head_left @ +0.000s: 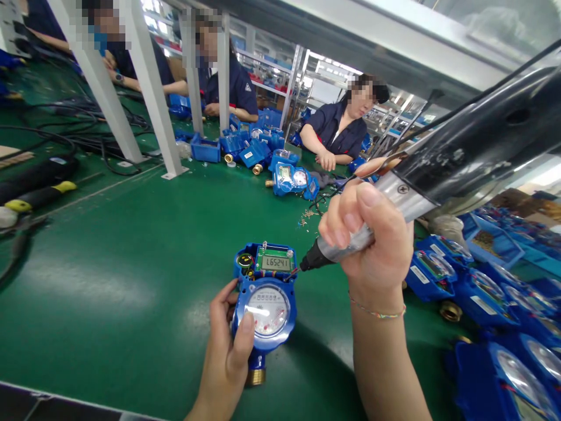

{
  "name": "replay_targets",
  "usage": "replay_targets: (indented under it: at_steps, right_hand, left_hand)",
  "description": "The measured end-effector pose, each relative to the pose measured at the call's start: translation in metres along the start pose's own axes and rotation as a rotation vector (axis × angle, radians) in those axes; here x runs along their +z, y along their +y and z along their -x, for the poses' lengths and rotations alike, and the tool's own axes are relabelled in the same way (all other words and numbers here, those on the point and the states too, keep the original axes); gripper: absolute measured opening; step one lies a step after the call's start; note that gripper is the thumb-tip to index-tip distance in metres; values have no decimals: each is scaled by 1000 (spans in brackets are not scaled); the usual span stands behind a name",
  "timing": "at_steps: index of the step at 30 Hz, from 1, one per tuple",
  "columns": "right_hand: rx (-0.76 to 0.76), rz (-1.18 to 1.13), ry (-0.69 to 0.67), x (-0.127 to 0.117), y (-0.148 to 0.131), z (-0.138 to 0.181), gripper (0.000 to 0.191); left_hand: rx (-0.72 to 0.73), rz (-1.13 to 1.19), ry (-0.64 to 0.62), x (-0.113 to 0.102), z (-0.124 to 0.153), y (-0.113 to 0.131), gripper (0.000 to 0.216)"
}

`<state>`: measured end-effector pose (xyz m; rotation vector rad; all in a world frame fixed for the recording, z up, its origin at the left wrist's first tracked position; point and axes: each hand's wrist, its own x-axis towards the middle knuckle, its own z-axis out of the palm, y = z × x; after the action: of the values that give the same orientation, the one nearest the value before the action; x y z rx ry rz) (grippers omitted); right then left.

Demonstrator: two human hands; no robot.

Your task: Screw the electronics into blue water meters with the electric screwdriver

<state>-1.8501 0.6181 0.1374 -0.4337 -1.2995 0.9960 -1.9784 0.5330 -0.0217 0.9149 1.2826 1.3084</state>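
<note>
A blue water meter (268,304) with a round dial, an uncovered circuit board and a digital display (275,263) lies on the green table. My left hand (230,342) grips its left side, thumb over the edge of the dial. Wrapped around the metal front of a black electric screwdriver (363,240) is my right hand (372,234). The screwdriver slants down to the left, and its dark tip (310,258) is at the right edge of the display housing, by some thin wires. Whether the tip touches a screw I cannot tell. A brass fitting (256,376) sticks out toward me.
Several blue meters (486,292) crowd the right side, near a blue bin (491,240) of small parts. Loose screws (309,217) lie beyond my right hand. More meters (254,149) and white posts (153,88) stand farther back. Tools (39,196) and cables lie left. Co-workers sit opposite.
</note>
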Motion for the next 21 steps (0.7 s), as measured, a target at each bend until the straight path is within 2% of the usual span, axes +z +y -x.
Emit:
replay_targets:
  at_steps: [6,12,18,21]
  right_hand:
    - [21,74,21,0,1,0,17]
    - [29,39,-23,4,2,-1,15]
    - [102,49,-188,12,6,-10,17]
    - [119,85,-201,14,6,-13,21]
  left_hand:
    - [-14,-7,14,0,0,1,62]
    - [12,-8,25,1,-1,-1,62]
    - [13,-2,29,0,-3,-2,63]
    - [16,-4,17,-1,-3,-3,64]
